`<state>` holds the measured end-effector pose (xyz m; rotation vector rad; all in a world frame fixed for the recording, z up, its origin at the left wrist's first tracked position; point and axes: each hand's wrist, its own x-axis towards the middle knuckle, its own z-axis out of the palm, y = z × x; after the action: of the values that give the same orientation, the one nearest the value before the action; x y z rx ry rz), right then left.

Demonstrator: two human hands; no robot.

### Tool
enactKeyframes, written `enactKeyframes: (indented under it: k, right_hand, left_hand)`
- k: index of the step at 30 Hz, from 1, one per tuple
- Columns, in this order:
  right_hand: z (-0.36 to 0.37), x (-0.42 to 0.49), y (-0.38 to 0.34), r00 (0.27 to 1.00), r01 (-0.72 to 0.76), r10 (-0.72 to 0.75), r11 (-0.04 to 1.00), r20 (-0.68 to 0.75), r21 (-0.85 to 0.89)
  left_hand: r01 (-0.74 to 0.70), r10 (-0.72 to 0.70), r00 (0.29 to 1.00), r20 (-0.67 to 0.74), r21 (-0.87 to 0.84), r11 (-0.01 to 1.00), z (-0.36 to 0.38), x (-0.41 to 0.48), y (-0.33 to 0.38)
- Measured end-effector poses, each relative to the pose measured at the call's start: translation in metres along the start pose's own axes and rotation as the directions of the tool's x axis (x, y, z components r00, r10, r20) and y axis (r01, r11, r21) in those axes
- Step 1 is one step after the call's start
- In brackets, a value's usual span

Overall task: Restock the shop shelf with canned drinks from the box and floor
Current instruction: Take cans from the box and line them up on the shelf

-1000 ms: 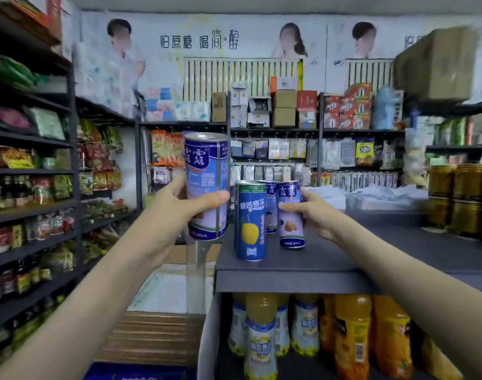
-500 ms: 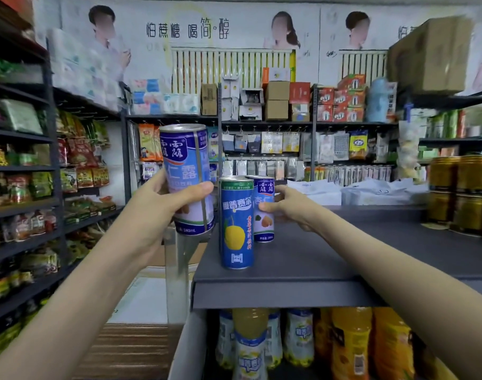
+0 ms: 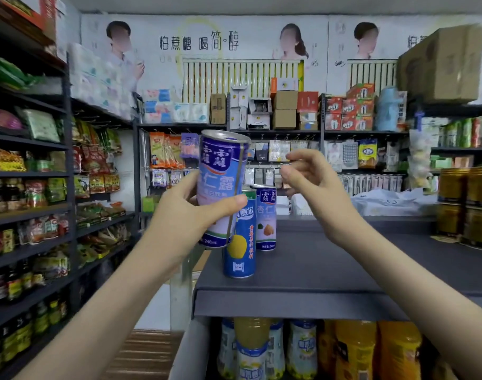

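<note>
My left hand point(image 3: 187, 212) grips a blue and white drink can point(image 3: 220, 174), held up and slightly tilted just left of the dark grey shelf top point(image 3: 330, 267). On that shelf stand a tall blue can with a yellow fruit point(image 3: 240, 250) near the front left edge and a shorter blue and white can point(image 3: 266, 218) right behind it. My right hand point(image 3: 314, 185) hovers above and to the right of these two cans, fingers loosely curled, holding nothing.
Gold cans point(image 3: 466, 207) are stacked at the shelf's right end. White plastic bags point(image 3: 393, 201) lie at the back. Juice bottles point(image 3: 355, 352) fill the level below. Racks of snacks and jars point(image 3: 28, 215) line the left aisle; a wooden pallet point(image 3: 144, 355) lies on the floor.
My right hand has let go of the shorter can on the shelf and lifted up away from it. My left hand has carried its can higher and closer to the shelf.
</note>
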<state>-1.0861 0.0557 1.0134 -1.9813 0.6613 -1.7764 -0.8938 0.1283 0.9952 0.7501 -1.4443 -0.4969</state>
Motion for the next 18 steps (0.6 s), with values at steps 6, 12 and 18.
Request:
enactKeyframes:
  k: [6,12,18]
  right_hand:
    - [0.008,-0.041,-0.052,0.977,0.022,-0.032,0.999,0.212,0.047]
    - [-0.019,-0.044,-0.044,0.986,-0.141,0.114,0.96,0.122,0.242]
    - [-0.042,-0.038,0.006,0.932,-0.338,0.356,0.918,-0.059,0.205]
  left_hand:
    - [-0.222,0.234,0.972,0.023,0.418,0.881,0.031,-0.016,0.021]
    - [-0.266,0.176,0.961,0.211,0.55,0.792,0.043,-0.006,0.015]
    - [-0.003,0.025,0.999,-0.035,0.54,0.842,0.027,0.004,-0.032]
